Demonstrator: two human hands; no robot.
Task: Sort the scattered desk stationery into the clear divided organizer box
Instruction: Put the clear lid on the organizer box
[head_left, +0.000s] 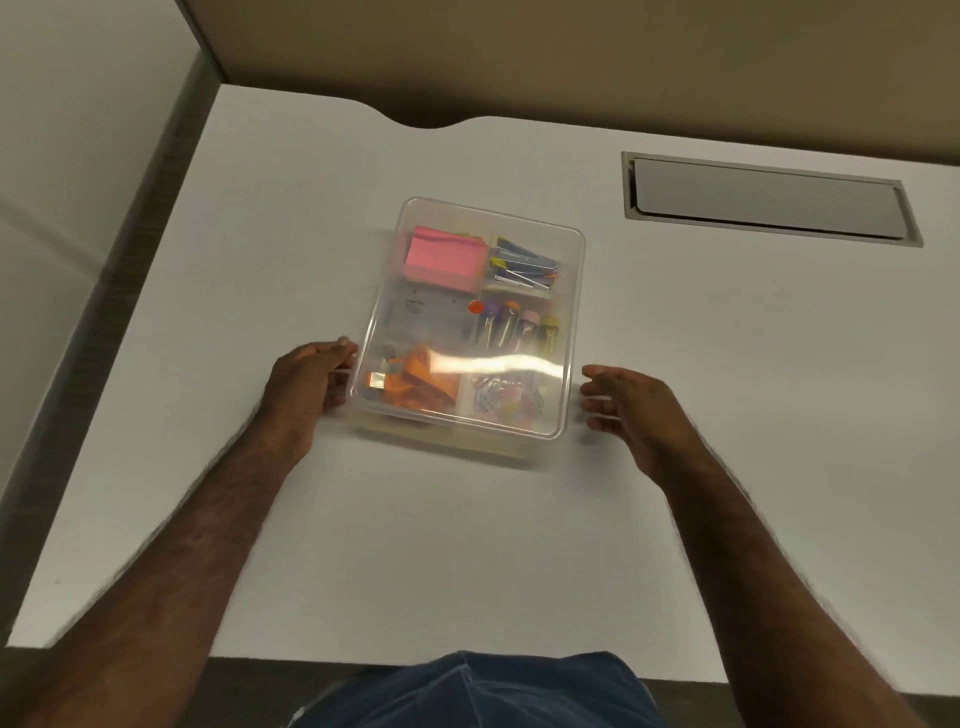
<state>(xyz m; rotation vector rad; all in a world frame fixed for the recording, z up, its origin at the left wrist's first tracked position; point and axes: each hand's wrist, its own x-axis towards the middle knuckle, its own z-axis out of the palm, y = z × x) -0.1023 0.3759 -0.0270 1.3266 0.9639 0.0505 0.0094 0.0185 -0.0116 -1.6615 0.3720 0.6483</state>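
The clear divided organizer box (569, 332) sits in the middle of the white desk with its clear lid on. Through the lid I see pink sticky notes (441, 257), binder clips (524, 265), capped markers (514, 325), a grey device with an orange dot (431, 312), orange items (415, 382) and coloured paper clips (506, 397). My left hand (311, 376) grips the box's near left edge, fingers curled on its wall. My right hand (631, 408) hovers just off the box's near right side, fingers relaxed, apart from it.
A grey cable hatch (769, 197) is set into the white desk (467, 545) at the far right. A beige partition stands behind the desk and a grey panel runs along its left side. My lap in blue denim shows at the near edge.
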